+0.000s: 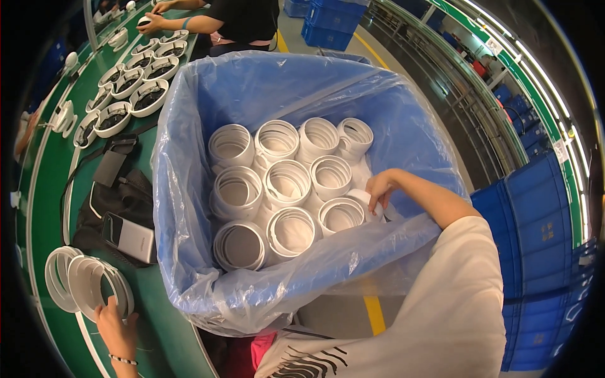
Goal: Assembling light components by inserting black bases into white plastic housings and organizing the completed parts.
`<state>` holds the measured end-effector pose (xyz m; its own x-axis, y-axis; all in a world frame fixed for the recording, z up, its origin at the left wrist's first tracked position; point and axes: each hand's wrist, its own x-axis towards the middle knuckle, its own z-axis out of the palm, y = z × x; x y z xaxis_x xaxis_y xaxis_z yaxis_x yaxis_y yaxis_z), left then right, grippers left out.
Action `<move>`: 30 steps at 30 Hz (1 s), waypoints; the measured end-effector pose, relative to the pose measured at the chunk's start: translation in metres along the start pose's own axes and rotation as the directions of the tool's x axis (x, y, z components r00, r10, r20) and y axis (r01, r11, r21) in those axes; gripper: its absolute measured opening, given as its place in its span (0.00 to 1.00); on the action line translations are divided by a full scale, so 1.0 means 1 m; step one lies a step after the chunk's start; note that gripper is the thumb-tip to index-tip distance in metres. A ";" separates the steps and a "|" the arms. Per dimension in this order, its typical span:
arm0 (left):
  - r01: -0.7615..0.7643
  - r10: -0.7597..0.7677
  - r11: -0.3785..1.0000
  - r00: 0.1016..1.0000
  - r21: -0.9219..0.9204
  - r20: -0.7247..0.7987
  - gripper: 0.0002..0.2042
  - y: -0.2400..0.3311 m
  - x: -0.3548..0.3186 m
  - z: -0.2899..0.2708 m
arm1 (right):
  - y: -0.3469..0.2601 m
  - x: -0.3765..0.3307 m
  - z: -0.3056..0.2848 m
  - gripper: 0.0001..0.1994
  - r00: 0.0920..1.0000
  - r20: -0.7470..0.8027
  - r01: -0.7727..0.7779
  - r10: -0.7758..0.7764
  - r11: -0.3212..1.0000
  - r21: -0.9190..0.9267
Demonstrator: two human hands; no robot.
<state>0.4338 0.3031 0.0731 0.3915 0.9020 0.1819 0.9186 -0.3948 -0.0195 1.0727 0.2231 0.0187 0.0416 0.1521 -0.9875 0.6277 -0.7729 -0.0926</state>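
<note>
Presently, the step appears to be placing a white ring (362, 196) inside the lined bin (302, 82); the next move likely requires seating it level. The right hand (383, 188) reaches over the bin's right rim, fingers narrowed on the ring. The left hand (116, 331) touches stacked rings (91, 283) left of the bin; its grip cannot be determined.

"What colour are the plastic rings (236, 210)?"
"White, every one. The bin (406, 129) is blue."
"And the workbench (175, 315)?"
"Green. The wearer's T-shirt (428, 296) is white with wavy black stripes."
"The floor line (374, 314)?"
"Yellow. The co-worker's shirt (249, 24) is black."
</note>
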 end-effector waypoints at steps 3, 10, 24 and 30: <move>0.004 -0.004 1.000 1.000 0.009 -0.010 0.27 -0.010 -0.007 -0.002 | -0.019 -0.021 -0.018 0.10 0.991 -0.127 -0.031 0.038 0.998 0.054; -0.117 0.125 0.984 0.991 -0.131 0.056 0.24 0.014 0.004 -0.016 | -0.054 -0.159 0.013 0.10 0.222 -0.861 0.214 -0.458 0.884 -0.416; -0.007 0.002 0.998 0.998 0.069 0.071 0.18 0.012 -0.013 -0.035 | -0.411 -0.201 0.229 0.21 0.026 -0.001 0.994 -1.000 0.026 0.103; 0.003 -0.004 0.998 1.000 0.056 0.026 0.22 0.000 -0.009 -0.036 | -0.456 -0.133 0.257 0.21 0.074 0.055 0.805 -0.996 0.093 0.586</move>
<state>0.4289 0.2889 0.1067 0.3887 0.9080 0.1563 0.9214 -0.3816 -0.0740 0.5812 0.3965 0.1595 -0.6650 0.7468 0.0116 -0.3635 -0.3101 -0.8785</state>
